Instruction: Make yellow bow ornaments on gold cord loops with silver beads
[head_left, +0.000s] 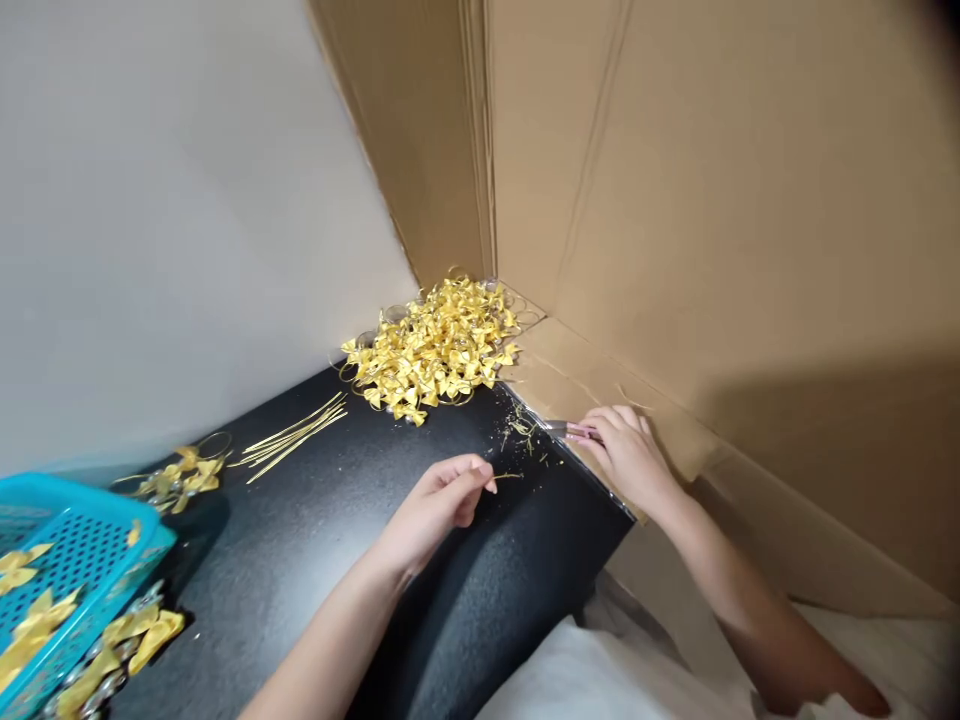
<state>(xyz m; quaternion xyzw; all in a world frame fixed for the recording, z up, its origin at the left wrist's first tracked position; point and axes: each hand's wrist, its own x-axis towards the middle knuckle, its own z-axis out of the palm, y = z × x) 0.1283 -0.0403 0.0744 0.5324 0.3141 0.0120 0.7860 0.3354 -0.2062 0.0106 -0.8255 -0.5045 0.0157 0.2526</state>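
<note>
My left hand (454, 490) is over the black table with its fingertips pinched on a short piece of gold wire (509, 476). The wire's free end points to the right. At the table's right edge, my right hand (622, 445) is closed round a small metal-tipped hand tool (556, 428); its exact kind is hidden by the fingers. Tiny gold wire clippings (519, 430) lie scattered between the two hands. Beyond them is a big heap of yellow bows (439, 345) with thin wire loops. To the left lies a bundle of long gold wires (292, 437).
A turquoise basket (142, 560) with yellow bows inside stands at the left. More bows (180, 478) lie behind it and others (124, 645) in front. Cardboard panels (735, 220) rise along the right and back; a grey wall (187, 200) borders the left.
</note>
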